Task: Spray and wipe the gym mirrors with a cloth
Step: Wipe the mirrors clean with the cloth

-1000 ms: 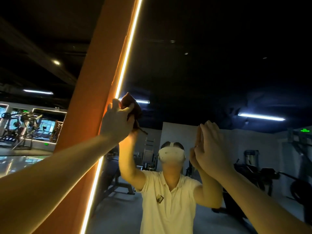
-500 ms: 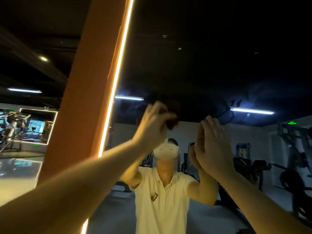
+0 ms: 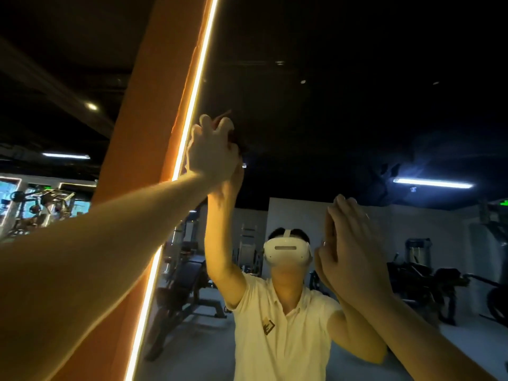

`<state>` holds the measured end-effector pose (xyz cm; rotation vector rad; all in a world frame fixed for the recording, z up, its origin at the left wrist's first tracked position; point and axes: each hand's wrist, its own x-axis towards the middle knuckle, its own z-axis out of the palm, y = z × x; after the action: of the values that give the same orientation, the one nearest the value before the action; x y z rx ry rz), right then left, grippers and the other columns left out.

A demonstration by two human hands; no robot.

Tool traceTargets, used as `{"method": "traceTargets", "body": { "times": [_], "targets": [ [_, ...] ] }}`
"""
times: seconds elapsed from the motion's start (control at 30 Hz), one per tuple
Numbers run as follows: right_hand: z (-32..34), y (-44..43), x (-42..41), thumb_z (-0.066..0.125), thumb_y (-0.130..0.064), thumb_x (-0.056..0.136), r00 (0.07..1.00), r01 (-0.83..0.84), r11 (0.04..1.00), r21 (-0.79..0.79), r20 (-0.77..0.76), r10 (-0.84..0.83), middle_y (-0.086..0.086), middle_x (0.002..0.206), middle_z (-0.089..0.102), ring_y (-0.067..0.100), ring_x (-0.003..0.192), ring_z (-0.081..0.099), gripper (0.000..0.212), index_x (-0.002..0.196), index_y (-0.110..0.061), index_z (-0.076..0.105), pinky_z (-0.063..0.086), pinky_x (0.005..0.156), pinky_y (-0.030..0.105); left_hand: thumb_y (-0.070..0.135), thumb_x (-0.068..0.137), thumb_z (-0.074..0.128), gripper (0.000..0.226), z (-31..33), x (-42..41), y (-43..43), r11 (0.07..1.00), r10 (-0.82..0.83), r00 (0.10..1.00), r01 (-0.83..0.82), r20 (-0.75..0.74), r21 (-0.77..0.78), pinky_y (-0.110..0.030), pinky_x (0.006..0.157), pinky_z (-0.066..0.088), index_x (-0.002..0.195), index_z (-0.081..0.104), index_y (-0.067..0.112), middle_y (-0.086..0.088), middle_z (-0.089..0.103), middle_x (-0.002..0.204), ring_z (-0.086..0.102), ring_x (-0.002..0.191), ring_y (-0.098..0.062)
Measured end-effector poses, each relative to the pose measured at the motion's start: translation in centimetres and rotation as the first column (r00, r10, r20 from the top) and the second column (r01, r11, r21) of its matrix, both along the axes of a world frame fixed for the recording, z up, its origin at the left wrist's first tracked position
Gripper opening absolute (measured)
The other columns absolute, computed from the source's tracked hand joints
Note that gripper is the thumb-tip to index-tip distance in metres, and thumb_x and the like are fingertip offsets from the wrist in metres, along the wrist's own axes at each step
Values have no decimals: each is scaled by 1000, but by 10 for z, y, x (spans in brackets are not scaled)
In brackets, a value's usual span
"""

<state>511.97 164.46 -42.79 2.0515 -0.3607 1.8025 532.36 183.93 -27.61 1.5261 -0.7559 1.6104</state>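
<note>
A large wall mirror [image 3: 343, 111] fills the right of the head view and reflects a person in a white shirt and headset. My left hand [image 3: 211, 149] is raised high against the glass near its lit left edge, gripping a bunched dark reddish-brown cloth [image 3: 238, 142] that is mostly hidden behind the fingers. My right hand [image 3: 349, 243] lies flat on the mirror lower down, fingers straight and together, meeting its own reflection. No spray bottle is in view.
An orange pillar [image 3: 143, 133] with a glowing light strip [image 3: 192, 111] borders the mirror on the left. Past it, at far left, gym machines [image 3: 44, 207] stand. The mirror reflects benches, exercise bikes and ceiling lights.
My left hand with the cloth swept right across the glass half a second ago, then back left and higher, close to the light strip. My right hand has stayed flat on the mirror.
</note>
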Motion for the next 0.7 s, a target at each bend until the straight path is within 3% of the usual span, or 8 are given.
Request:
{"method": "traceTargets", "body": {
  "times": [0.17, 0.27, 0.33, 0.37, 0.43, 0.5, 0.57, 0.7],
  "targets": [
    [7, 15, 9, 73, -14, 88, 999, -43, 999, 27, 30, 43, 17, 163, 35, 35, 153, 29, 65, 147, -4, 48, 26, 122, 53, 30, 87, 68, 38, -144, -35, -27, 906, -199, 953, 90, 229, 413, -35, 75, 54, 119, 50, 24, -9, 50, 125, 57, 104, -27],
    [12, 19, 19, 67, -17, 89, 998, -49, 999, 6, 33, 49, 17, 161, 39, 36, 152, 29, 60, 145, -4, 50, 23, 123, 54, 45, 81, 78, 47, -184, -20, 3, 683, -218, 878, -174, 425, 709, -31, 79, 57, 120, 56, 28, -5, 61, 118, 61, 98, -20],
    [13, 15, 22, 65, -18, 88, 998, -47, 999, -28, 49, 48, 18, 158, 42, 37, 151, 31, 59, 144, -3, 52, 23, 123, 55, 47, 79, 79, 46, -154, -1, 21, 572, -169, 816, -376, 553, 729, -32, 78, 56, 117, 60, 29, -7, 63, 114, 63, 96, -23],
    [13, 13, 23, 67, -17, 89, 998, -46, 998, -40, 50, 48, 19, 158, 42, 38, 151, 31, 59, 144, -3, 52, 23, 123, 56, 46, 81, 76, 40, -130, 9, 27, 594, -129, 795, -417, 593, 688, -32, 75, 53, 113, 62, 27, -9, 61, 111, 62, 92, -25],
    [11, 6, 23, 67, -16, 91, 998, -35, 997, -71, 44, 38, 18, 159, 41, 37, 152, 30, 58, 145, -3, 51, 23, 123, 57, 36, 86, 63, 28, -71, 23, 31, 778, -2, 832, -348, 555, 524, -35, 70, 50, 109, 65, 19, -15, 56, 106, 59, 89, -33],
    [8, 0, 23, 58, -21, 95, 999, -9, 994, -107, 40, 13, 17, 162, 38, 35, 153, 27, 57, 148, -5, 47, 23, 124, 56, 20, 87, 54, 28, -23, 28, 30, 949, 82, 947, -170, 311, 266, -48, 74, 55, 113, 61, 12, -22, 52, 115, 55, 101, -42],
    [5, -3, 22, 47, -27, 96, 1000, 22, 992, -123, 23, -19, 16, 164, 35, 33, 155, 24, 59, 151, -6, 43, 21, 125, 54, 13, 90, 54, 29, -8, 23, 18, 996, 63, 996, -66, 61, 63, -51, 88, 52, 119, 59, 11, -24, 51, 125, 51, 114, -44],
    [-3, 5, 26, 33, -32, 97, 998, 65, 995, -70, 21, -64, 18, 166, 30, 34, 156, 21, 64, 155, -5, 39, 19, 126, 55, 25, 85, 43, 33, -67, 6, -1, 995, -14, 993, 2, 116, 100, -44, 80, 47, 110, 58, 10, -21, 51, 112, 52, 97, -36]
  ]
}}
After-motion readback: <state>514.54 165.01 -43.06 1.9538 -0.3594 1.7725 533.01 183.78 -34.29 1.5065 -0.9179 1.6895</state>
